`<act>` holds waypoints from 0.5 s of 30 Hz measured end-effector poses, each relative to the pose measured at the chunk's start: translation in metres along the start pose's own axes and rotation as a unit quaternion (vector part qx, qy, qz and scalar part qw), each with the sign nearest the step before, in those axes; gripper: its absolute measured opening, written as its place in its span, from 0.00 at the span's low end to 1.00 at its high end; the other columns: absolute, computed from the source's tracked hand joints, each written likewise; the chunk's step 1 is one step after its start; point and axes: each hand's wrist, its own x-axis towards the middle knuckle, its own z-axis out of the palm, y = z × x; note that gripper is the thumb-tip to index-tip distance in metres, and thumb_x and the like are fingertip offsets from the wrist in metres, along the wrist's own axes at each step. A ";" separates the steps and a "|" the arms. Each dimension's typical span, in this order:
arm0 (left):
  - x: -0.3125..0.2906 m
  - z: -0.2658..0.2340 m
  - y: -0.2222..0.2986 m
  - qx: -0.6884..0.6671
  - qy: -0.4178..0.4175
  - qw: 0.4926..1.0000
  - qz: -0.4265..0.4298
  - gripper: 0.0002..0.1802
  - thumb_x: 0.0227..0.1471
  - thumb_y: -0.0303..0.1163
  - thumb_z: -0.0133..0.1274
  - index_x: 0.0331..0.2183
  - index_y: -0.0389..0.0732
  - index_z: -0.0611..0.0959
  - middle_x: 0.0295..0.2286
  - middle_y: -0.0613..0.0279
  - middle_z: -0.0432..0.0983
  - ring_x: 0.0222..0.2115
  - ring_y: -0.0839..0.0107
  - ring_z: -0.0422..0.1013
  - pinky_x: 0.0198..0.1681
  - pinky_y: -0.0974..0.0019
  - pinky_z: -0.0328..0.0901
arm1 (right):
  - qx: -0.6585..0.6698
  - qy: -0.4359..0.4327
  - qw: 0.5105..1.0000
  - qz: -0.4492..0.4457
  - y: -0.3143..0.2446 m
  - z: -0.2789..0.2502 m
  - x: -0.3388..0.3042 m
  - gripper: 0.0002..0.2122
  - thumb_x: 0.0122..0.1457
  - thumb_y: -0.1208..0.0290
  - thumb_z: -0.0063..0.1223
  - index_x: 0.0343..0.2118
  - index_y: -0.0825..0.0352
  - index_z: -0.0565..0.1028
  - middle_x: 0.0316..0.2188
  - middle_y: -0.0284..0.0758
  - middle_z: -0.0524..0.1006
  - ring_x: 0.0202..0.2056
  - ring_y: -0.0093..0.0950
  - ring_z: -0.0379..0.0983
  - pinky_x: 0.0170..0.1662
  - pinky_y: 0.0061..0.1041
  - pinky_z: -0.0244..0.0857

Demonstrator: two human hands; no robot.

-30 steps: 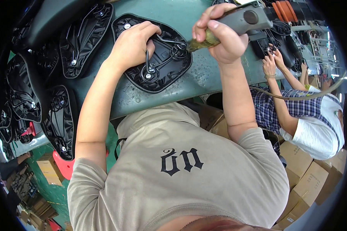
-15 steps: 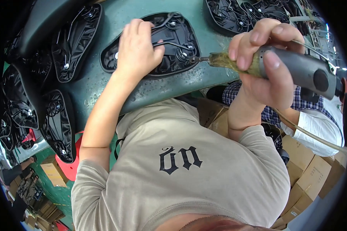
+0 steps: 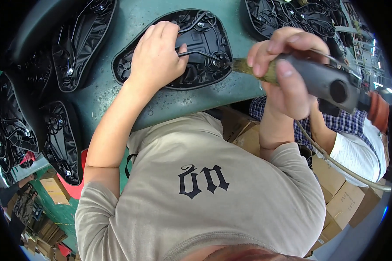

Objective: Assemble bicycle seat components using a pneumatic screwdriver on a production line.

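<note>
An upside-down black saddle-shaped seat [image 3: 204, 69] with wire springs lies on the green workbench [image 3: 178, 102]. My left hand [image 3: 157, 56] presses on its underside, with the fingers around a metal wire rail. My right hand [image 3: 283, 74] grips a dark powered driver tool [image 3: 322, 80], held sideways. The tool's brass-coloured tip [image 3: 241, 65] touches the seat's right edge by a coiled spring. A hose or cable [image 3: 335, 165] trails from the tool to the lower right.
More black seats [image 3: 80, 39] lie upside down at the left, with another stack [image 3: 59, 139] along the bench's left edge and further seats [image 3: 287, 15] at the top right. Another person in a checked shirt [image 3: 348, 139] stands at the right. Cardboard boxes [image 3: 335, 191] sit below.
My right hand with the tool has moved closer and lower, so the tip now meets the seat's right edge. My left hand stays on the seat, which now appears larger and more central.
</note>
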 end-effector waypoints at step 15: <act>-0.003 0.004 -0.008 0.010 0.023 1.000 0.018 0.16 0.40 0.26 0.63 0.35 0.36 0.78 0.36 0.52 0.75 0.39 0.54 0.74 0.45 0.56 0.71 | -0.011 0.001 1.000 -0.006 0.021 0.004 -0.007 0.12 0.57 0.84 0.56 0.43 0.71 0.69 0.34 0.47 0.75 0.24 0.31 0.74 0.30 0.33 0.74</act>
